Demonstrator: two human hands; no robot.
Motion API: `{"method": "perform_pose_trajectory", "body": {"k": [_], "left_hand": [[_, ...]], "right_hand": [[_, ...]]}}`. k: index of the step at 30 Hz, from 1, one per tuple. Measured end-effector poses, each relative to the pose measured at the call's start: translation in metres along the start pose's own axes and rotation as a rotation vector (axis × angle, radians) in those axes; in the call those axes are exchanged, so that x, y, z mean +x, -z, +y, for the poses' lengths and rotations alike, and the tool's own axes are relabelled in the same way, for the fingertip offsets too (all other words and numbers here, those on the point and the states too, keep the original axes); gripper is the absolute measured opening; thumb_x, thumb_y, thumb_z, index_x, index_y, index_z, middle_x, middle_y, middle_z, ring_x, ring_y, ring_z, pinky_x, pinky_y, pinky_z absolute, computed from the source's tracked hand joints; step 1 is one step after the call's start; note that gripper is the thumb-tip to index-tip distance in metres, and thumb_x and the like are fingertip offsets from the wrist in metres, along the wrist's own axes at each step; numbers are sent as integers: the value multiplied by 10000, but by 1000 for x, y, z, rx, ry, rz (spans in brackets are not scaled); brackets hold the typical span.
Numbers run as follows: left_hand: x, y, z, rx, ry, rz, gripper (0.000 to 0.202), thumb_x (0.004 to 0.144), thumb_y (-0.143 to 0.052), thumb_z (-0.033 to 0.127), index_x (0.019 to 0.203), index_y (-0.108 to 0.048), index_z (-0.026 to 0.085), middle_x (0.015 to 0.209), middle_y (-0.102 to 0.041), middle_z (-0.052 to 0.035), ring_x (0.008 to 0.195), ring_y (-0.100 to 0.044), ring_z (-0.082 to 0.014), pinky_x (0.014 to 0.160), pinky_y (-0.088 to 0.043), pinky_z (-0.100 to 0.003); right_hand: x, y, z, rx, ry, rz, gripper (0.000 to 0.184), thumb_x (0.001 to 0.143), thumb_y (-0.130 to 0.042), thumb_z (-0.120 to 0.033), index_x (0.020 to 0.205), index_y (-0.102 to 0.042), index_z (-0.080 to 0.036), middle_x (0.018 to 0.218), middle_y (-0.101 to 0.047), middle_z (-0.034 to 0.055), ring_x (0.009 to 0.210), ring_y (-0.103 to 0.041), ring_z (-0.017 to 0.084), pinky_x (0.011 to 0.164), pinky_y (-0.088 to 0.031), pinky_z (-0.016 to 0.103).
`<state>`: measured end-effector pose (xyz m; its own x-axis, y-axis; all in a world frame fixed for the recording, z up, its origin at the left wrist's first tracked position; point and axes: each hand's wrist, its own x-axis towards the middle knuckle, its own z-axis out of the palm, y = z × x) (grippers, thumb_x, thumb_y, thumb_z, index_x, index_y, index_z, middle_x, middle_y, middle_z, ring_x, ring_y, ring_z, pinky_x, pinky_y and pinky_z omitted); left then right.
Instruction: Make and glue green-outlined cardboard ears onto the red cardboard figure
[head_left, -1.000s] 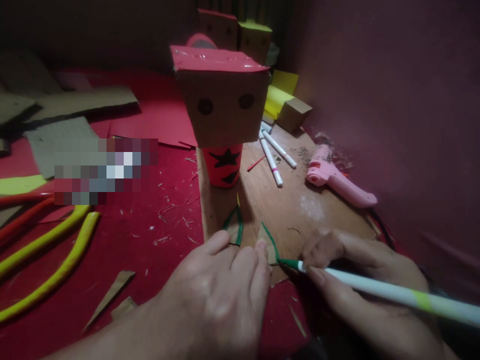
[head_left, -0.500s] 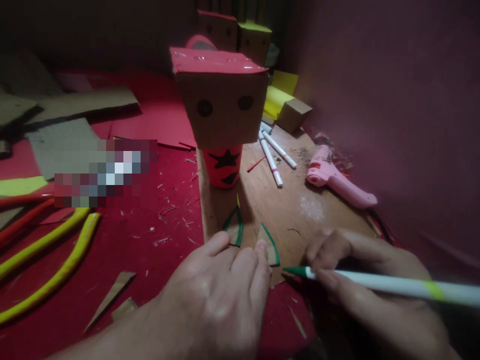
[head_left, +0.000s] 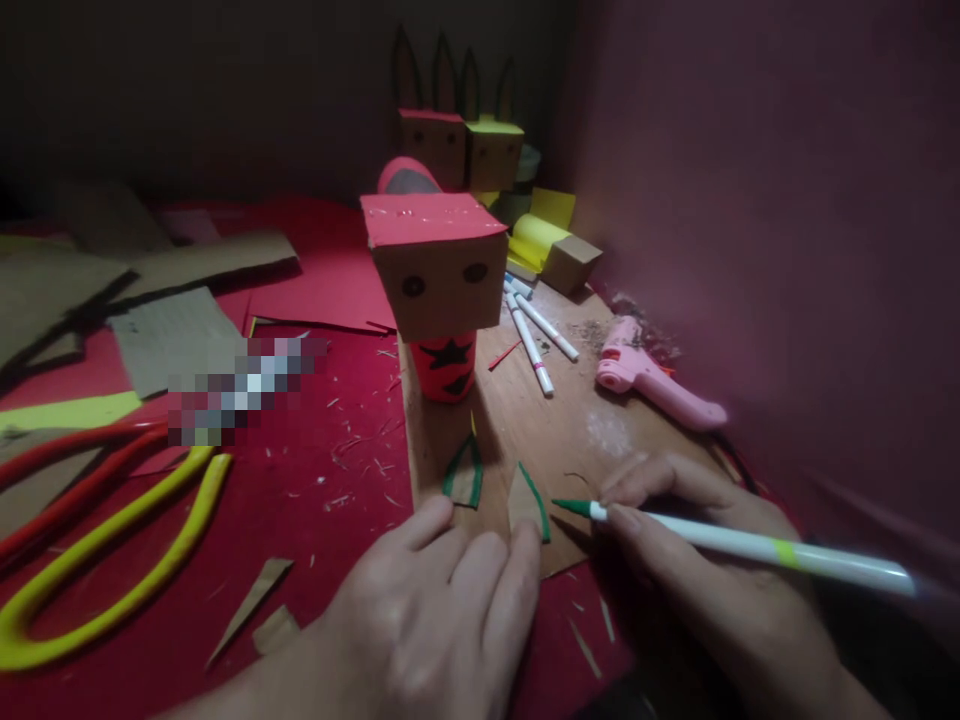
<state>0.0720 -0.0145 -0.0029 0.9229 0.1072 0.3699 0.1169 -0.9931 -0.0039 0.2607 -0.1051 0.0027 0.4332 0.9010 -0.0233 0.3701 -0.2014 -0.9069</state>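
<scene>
A pointed cardboard piece (head_left: 527, 505) with a green line along its right edge lies on a wooden board. My left hand (head_left: 442, 600) is palm-down, fingers bent and close together, the rightmost fingertip holding that piece's lower end against the board. My right hand (head_left: 697, 540) is closed around a white marker (head_left: 742, 543) whose green tip is just right of the piece, apart from it. A second cardboard piece (head_left: 464, 477), outlined in green, lies beyond my left fingers. Behind it stands a red cup (head_left: 442, 370) topped by a cardboard box head (head_left: 442, 285) with a red top.
Scissors (head_left: 112, 590) with red and yellow handles lie at left, among cardboard sheets (head_left: 176, 335) and scraps. White markers (head_left: 531, 345) and a pink glue gun (head_left: 664, 385) are on the right. Similar eared box heads (head_left: 495, 150) stand at the back, beside a purple wall (head_left: 750, 200).
The view has tilted up, revealing the ears on the rear box heads. My right hand and the green marker tip have moved slightly closer to the pointed piece. My left hand stays on it.
</scene>
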Motion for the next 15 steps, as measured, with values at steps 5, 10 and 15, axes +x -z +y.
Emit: {"method": "perform_pose_trajectory", "body": {"k": [5, 10, 15], "left_hand": [[-6, -11, 2, 56, -18, 99, 388, 885, -259, 34, 1163, -525, -12, 678, -599, -69, 636, -575, -172, 716, -521, -381], [-6, -17, 3, 39, 18, 84, 377, 883, -273, 42, 1159, -524, -15, 665, -572, -60, 599, -558, -166, 699, -517, -386], [-5, -21, 5, 55, 10, 121, 383, 876, -248, 29, 1111, -546, -19, 645, -558, -60, 556, -529, -170, 625, -506, -375]], "right_hand": [[3, -6, -3, -33, 62, 4, 147, 795, -618, -333, 709, -614, -214, 552, -632, -4, 454, -517, 116, 413, -385, 215], [10, -13, -13, -41, 138, -87, 98, 816, -596, -276, 744, -625, -215, 633, -679, 7, 558, -614, 134, 508, -464, 219], [15, -16, -13, -21, 42, -84, 141, 824, -587, -311, 726, -596, -210, 547, -616, -11, 466, -556, 120, 421, -424, 215]]}}
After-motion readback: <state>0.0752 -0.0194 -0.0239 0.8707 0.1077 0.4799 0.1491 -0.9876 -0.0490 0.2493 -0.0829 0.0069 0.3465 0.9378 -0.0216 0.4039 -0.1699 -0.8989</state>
